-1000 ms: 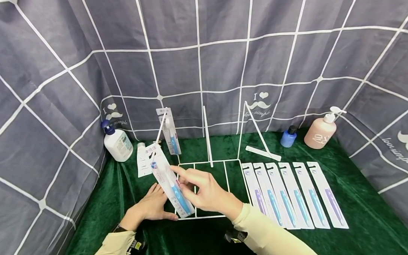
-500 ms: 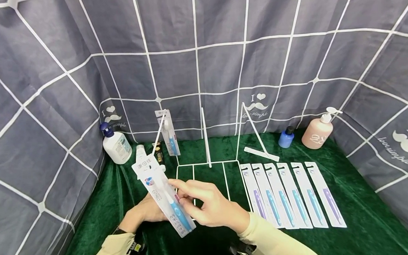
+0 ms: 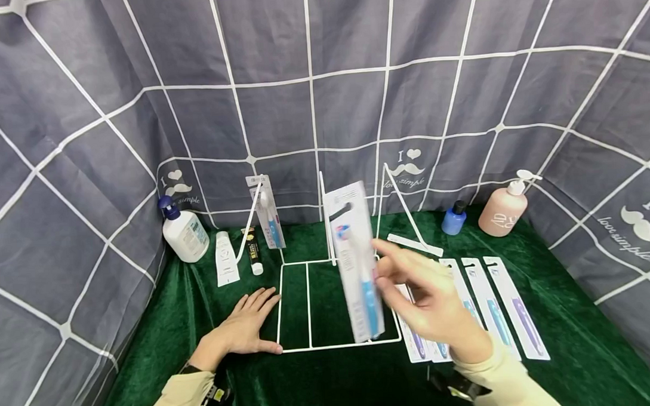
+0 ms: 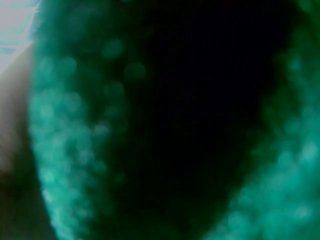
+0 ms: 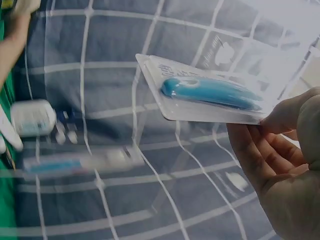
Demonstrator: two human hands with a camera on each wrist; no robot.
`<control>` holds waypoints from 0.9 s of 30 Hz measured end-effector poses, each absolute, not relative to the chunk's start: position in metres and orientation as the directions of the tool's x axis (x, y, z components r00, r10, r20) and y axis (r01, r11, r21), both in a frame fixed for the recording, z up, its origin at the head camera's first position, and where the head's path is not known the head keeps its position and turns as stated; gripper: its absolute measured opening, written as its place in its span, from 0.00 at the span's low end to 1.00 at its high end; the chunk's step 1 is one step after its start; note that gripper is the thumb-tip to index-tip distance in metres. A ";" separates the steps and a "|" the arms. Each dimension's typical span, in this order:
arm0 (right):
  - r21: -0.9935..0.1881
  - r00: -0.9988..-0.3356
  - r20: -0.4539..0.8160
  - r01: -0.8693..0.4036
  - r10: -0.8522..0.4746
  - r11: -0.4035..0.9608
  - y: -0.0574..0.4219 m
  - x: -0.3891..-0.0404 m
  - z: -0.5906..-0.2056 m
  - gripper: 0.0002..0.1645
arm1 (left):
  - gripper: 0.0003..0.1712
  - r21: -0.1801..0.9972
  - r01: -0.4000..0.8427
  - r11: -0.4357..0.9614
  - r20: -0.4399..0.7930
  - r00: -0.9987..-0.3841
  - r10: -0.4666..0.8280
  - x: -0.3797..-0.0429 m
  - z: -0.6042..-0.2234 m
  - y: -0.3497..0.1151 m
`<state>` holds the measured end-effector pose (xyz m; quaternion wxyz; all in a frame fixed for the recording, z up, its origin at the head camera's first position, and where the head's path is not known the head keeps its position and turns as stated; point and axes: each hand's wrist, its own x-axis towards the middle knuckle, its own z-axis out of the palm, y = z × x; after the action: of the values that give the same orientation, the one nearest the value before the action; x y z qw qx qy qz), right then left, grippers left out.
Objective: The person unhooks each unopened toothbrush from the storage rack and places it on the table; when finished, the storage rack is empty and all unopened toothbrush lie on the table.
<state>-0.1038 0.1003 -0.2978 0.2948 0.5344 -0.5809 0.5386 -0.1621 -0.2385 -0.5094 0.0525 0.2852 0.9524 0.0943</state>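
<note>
My right hand [image 3: 430,295] pinches a packaged toothbrush [image 3: 354,262] by its right edge, holding it upright over the white wire rack [image 3: 335,347]. The pack has a white card with a hook slot at the top and a blue-handled brush; its blue handle also shows in the right wrist view. My left hand [image 3: 243,325] rests palm down on the green cloth, fingers spread, with the thumb beside the rack's front left corner. Another packaged toothbrush [image 3: 268,214] hangs upright at the rack's back left. The left wrist view shows mostly blurred green cloth [image 4: 65,150].
Several toothbrush packs [image 3: 495,307] lie in a row right of the rack, partly behind my right hand. White slanted arms [image 3: 405,203] rise from the rack. A white tube [image 3: 226,259], black tube [image 3: 254,251], white pump bottle [image 3: 186,236], blue bottle [image 3: 454,219] and pink pump bottle [image 3: 502,210] stand around.
My right hand has carried the toothbrush pack off the front left arm and to the right, turning it more upright. The left hand has stayed on the cloth.
</note>
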 end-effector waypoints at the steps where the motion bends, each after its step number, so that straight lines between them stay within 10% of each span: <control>1: -0.312 -0.259 0.921 -0.937 -0.291 -0.155 0.109 -0.104 -0.296 0.24 | 0.64 0.210 0.534 0.819 -0.049 -0.831 0.554 -0.162 -0.509 -0.238; 13: -0.434 -0.425 0.897 -0.900 -0.119 -0.053 0.208 -0.114 -0.305 0.23 | 0.64 0.209 0.527 0.824 -0.055 -0.835 0.548 -0.161 -0.510 -0.239; 27: -0.568 -0.687 0.722 -0.526 0.077 0.633 0.332 -0.133 -0.371 0.25 | 0.64 0.215 0.527 0.823 -0.054 -0.835 0.548 -0.160 -0.511 -0.239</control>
<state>-0.1334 0.3322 -0.3708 0.3713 0.1363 -0.8239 0.4059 -0.1603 -0.2390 -0.5107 0.0566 0.2820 0.9529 0.0959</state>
